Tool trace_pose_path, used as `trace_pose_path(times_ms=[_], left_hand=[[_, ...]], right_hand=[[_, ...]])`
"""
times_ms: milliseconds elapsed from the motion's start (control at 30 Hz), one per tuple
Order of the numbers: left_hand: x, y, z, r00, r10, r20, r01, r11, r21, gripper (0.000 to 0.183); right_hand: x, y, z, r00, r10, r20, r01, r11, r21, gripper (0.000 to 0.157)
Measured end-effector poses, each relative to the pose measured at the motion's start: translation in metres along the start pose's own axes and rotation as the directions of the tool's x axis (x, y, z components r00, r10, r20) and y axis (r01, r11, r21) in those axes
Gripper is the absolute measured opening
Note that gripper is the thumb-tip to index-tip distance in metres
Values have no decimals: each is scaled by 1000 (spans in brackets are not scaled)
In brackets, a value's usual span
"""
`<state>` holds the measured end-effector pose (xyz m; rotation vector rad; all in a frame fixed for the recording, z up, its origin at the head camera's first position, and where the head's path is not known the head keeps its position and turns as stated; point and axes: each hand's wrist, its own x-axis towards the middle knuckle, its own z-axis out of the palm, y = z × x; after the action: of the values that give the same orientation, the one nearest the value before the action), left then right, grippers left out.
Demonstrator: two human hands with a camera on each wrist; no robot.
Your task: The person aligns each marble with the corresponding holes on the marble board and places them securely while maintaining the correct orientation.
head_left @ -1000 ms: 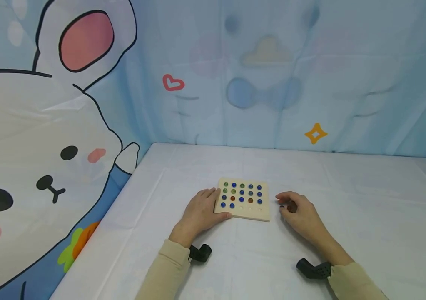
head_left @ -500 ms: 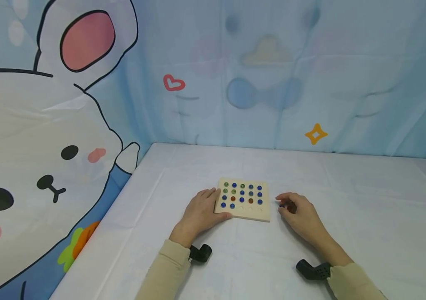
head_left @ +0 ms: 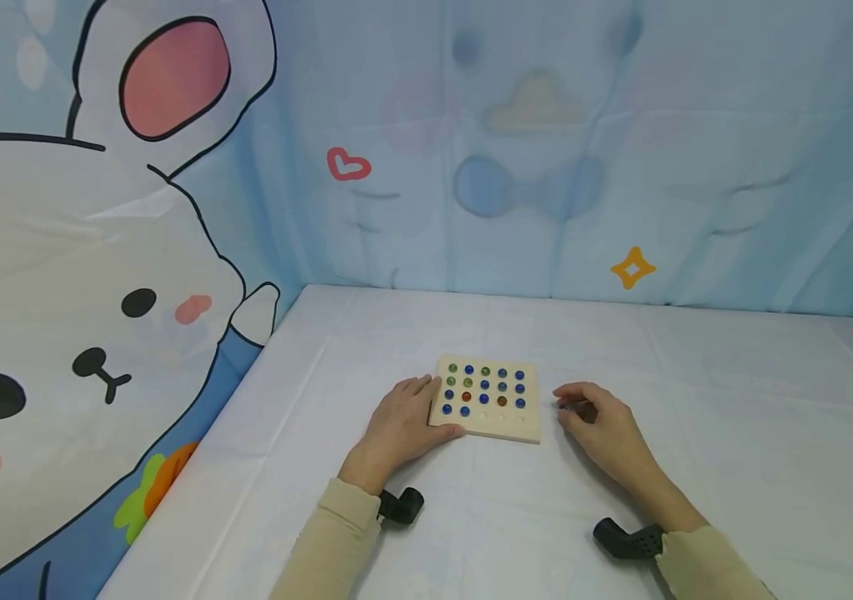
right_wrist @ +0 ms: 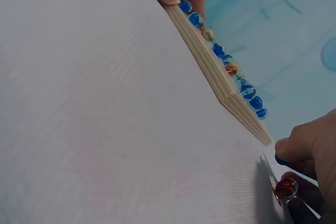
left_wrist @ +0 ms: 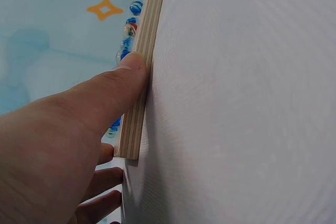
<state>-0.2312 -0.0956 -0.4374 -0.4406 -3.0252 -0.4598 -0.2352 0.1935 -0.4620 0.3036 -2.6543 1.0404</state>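
A pale wooden board lies flat on the white table, its dimples filled with rows of blue, green and red glass marbles. The front row's right part has bare dimples. My left hand grips the board's near left corner, thumb on the front edge, fingers along the left side; the left wrist view shows the thumb against the layered edge. Right of the board, just above the cloth, my right hand pinches a blue marble, mostly covered by the thumb. A red marble sits among its lower fingers.
A white cloth covers the table. Behind it hangs a light blue printed curtain, and a printed rabbit sheet is on the left. Each wrist wears a black camera mount, such as the left mount.
The right fingers have shifted slightly around the marbles, and the red one has become hidden in the head view. The left hand and the board stay where they were.
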Motion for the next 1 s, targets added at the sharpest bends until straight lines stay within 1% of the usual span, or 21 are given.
trace_pose_path(times_ms=[133,300,433,600,767,1000], left_hand=[[0,0,0,1000,7,-6,-7,1000,-4,83],[1,0,-1,1000,2,3,-2,1000,-2,84],[1,0,-1,1000,-1,4,1,1000,-4,84],[1,0,-1,1000,-6,12,6,1000,-9,84],[1,0,-2,1000,-7,9,8,1000,-15,84],[1,0,-1,1000,-11,8,11,1000,-13,84]], right_hand=[[0,-3,-1,1000,6,-10,-6,1000,19,27],[2,-8,-3,1000,11,-18,-10,998,55,27],[4,-13,-6,999,-4,-39,8,995,98,25],[6,-22,-8,997,-35,-66,42,994,105,23],[5,-31,-9,998,-32,-56,39,993,115,24],[5,-35,-4,998,-44,-44,49,991,127,25]])
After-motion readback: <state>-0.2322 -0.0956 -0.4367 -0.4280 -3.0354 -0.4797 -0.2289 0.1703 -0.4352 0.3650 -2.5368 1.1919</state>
